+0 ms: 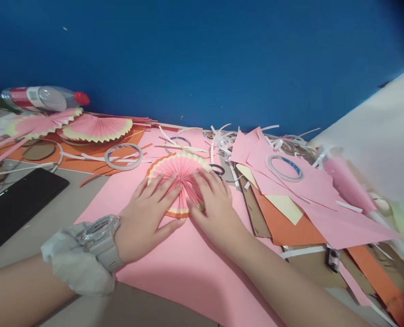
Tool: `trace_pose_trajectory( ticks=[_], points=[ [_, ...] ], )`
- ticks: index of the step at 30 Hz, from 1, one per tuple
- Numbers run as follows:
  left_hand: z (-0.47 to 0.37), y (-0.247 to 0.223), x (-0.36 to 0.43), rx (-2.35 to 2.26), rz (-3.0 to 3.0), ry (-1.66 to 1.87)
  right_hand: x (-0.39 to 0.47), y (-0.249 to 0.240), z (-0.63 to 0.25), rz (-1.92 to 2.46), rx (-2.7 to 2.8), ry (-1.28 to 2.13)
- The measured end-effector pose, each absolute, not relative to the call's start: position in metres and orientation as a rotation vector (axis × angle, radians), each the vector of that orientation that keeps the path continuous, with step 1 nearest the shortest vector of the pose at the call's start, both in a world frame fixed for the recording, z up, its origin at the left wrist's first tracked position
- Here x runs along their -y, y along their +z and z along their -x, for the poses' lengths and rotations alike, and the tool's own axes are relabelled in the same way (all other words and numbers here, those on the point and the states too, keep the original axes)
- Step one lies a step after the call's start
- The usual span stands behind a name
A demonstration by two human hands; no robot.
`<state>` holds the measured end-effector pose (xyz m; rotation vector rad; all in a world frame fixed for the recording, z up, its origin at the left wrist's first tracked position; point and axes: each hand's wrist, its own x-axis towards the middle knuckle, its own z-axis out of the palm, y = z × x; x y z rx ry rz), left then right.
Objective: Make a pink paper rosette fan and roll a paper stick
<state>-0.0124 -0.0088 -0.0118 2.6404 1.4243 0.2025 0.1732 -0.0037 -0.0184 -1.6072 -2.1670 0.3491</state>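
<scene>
A round pleated paper rosette (pixel 179 164), pink with a pale yellow and orange edge, lies on a large pink paper sheet (pixel 188 277). My left hand (pixel 150 213) rests on its left half, fingers spread flat across the pleats. On the right half lies my right hand (pixel 217 209), its fingers apart and slightly bent. Both hands press on the rosette from above without gripping it. Parts of its lower edge and sides are hidden beneath them. A watch and a grey scrunchie circle my left wrist.
Two pleated fans (pixel 97 128) and a plastic bottle (pixel 43 97) lie at back left. A black phone (pixel 21 206) sits left. Tape rolls (pixel 123 157) lie about. Pink sheets (pixel 290 195), orange paper (pixel 286 220), cardboard and white strips crowd the right. A blue wall (pixel 202 59) rises behind.
</scene>
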Motion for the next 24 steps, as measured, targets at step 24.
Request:
trace_pose_trajectory(
  ticks=[24],
  points=[
    [0.013, -0.009, 0.007, -1.38, -2.7, 0.19, 0.012, -0.011, -0.166, 1.638, 2.205, 0.203]
  ],
)
